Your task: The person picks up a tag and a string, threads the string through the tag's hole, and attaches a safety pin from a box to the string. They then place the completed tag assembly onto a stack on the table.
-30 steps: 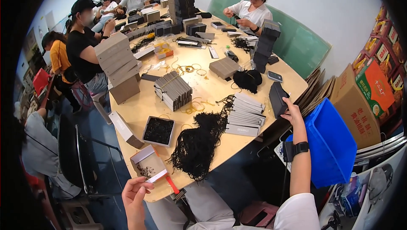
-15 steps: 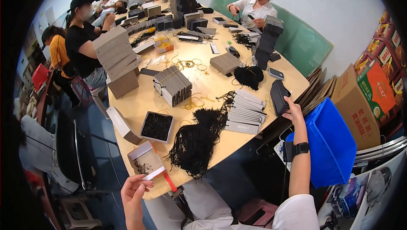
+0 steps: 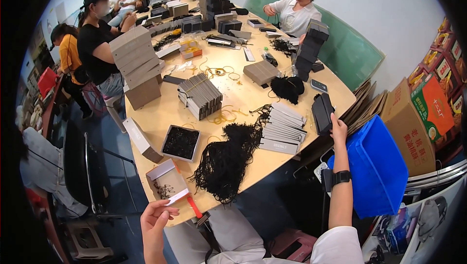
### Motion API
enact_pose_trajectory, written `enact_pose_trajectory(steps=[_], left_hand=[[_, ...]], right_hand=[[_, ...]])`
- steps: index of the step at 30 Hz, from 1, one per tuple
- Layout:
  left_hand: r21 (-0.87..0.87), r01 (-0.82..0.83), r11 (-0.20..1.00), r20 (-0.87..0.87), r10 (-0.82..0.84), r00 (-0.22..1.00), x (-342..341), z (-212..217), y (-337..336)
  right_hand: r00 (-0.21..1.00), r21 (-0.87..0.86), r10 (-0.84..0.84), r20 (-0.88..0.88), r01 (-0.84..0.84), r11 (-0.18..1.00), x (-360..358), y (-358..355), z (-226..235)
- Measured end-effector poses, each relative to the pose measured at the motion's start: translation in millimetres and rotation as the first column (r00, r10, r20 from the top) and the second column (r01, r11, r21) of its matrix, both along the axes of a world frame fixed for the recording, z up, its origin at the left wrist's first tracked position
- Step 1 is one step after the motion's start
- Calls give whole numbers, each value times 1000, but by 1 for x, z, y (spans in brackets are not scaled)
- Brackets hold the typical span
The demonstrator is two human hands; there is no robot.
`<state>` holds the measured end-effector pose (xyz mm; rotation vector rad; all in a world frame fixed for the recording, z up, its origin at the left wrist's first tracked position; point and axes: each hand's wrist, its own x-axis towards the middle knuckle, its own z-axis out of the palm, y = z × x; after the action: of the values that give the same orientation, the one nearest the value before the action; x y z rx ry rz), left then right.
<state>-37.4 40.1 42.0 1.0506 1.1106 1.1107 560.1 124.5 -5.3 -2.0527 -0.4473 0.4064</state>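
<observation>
My right hand (image 3: pixel 339 129) reaches to the table's right edge. Its fingers are closed on the near end of a stack of black cards (image 3: pixel 322 112), the thumb hidden from sight. At the near left, my left hand (image 3: pixel 156 219) hovers beside a small open box (image 3: pixel 181 179) with an orange-edged side and several tiny dark pins or clips inside. Its fingers are loosely bent and apart, with nothing visible in them. Between the hands lie a heap of black cords (image 3: pixel 224 164) and a fanned row of grey-white tags (image 3: pixel 282 130) with black cords attached.
A white box of small black pieces (image 3: pixel 180 142) and a banded bundle of grey cards (image 3: pixel 199 96) stand on the table (image 3: pixel 243 84). Grey boxes (image 3: pixel 136 64) are stacked at left, dark ones (image 3: pixel 310 50) at right. A blue bin (image 3: pixel 377 167) adjoins my right forearm. Co-workers sit around.
My right hand has shifted slightly, its fingers now further round the near end of the black stack. The view has moved a little. My left hand stays by the small box.
</observation>
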Motion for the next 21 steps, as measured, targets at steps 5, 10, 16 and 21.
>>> enact_pose_trajectory(steps=[5,10,16,21], left_hand=[[-5,12,1000,-8,-12,1000,4,-3,3],[-18,13,1000,-25,-14,1000,4,-5,2],[-35,0,999,-20,-1,1000,4,-3,2],[-42,1,999,-15,-2,1000,3,-5,3]], right_hand=[[645,182,-23,764,-181,966,-10,3,-5],[687,-48,136,713,-146,988,-29,5,9],[723,-184,286,629,-218,958,-43,-11,-4],[698,-74,258,668,-283,956,-45,-9,-16]])
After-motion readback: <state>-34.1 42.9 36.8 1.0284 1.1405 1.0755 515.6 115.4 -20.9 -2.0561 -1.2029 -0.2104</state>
